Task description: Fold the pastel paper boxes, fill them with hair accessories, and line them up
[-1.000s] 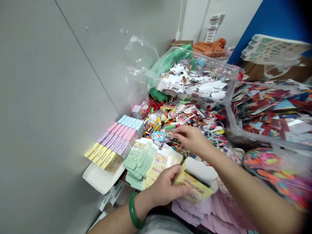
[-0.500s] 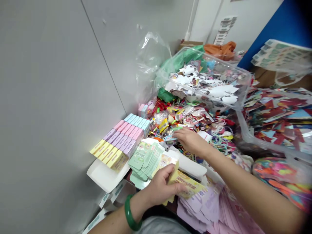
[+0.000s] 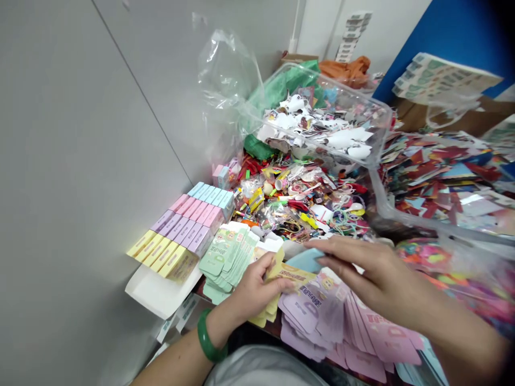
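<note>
My left hand (image 3: 257,289), a green bangle on its wrist, is closed around a yellow carton (image 3: 295,274) held on its side. A light blue flat thing (image 3: 308,261), blurred, is between the fingers of my right hand (image 3: 362,268), right at the carton's right end. Whether it is partly inside the carton I cannot tell. Left of the carton lies a fanned stack of flat green cartons (image 3: 229,252). Flat purple cartons (image 3: 311,311) and flat pink cartons (image 3: 374,332) spread out below my right hand.
Rows of filled small boxes (image 3: 185,225) stand by the grey wall (image 3: 80,161). Behind is a heap of small trinkets (image 3: 289,198). A clear bin of white cut-outs (image 3: 322,128) sits beyond it, and another bin of colourful cards (image 3: 446,177) is to the right.
My right hand has come back from the trinket heap toward me, bringing the light blue thing to the yellow carton. My left hand still holds the carton. The view has shifted slightly right.
</note>
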Demonstrator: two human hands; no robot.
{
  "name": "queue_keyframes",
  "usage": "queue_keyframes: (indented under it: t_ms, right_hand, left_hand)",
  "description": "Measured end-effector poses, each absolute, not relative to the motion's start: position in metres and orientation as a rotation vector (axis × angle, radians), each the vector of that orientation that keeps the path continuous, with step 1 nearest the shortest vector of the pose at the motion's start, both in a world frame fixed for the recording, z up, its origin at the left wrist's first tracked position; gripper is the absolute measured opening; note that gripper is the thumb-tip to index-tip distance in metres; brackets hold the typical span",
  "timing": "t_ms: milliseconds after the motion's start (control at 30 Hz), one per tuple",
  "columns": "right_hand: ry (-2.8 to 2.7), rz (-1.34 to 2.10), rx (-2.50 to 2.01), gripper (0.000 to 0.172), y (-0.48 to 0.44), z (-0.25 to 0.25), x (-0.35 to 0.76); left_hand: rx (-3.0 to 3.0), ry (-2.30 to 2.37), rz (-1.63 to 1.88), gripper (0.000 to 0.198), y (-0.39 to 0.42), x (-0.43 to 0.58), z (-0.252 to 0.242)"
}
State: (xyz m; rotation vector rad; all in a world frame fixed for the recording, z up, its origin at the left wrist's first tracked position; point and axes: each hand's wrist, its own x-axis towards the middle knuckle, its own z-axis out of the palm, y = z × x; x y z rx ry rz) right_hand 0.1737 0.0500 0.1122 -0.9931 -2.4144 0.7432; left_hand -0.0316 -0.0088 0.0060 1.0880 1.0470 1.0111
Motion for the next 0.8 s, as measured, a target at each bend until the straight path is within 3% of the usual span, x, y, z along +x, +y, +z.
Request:
queue_keyframes:
  t_ms: [100, 200, 367, 600, 800]
  right_hand:
    - [-2.462, 0.685, -1.065, 0.035, 0.046, 0.096, 0.165]
    - [-2.503, 0.601, -1.05, 0.028, 0.044, 0.088, 0.162]
    - [-2.384, 0.734, -1.007, 0.023, 0.059, 0.089, 0.168]
    - [-2.309, 0.205, -1.643, 0.029, 0.14, 0.054, 0.163]
    - [-2.523, 0.163, -1.619, 0.031, 0.184, 0.03, 0.131]
  left_hand:
    - [1.104, 1.036, 0.976, 0.035, -0.01, -0.028, 0.006]
    - [1.058, 1.027, 0.985, 0.034, -0.01, -0.027, 0.006]
    - [0.932, 0.958, 1.011, 0.035, -0.013, -0.03, 0.006]
    - [0.945, 0.977, 0.951, 0.041, -0.018, -0.032, 0.007]
    - [0.949, 0.938, 0.945, 0.042, -0.018, -0.025, 0.005]
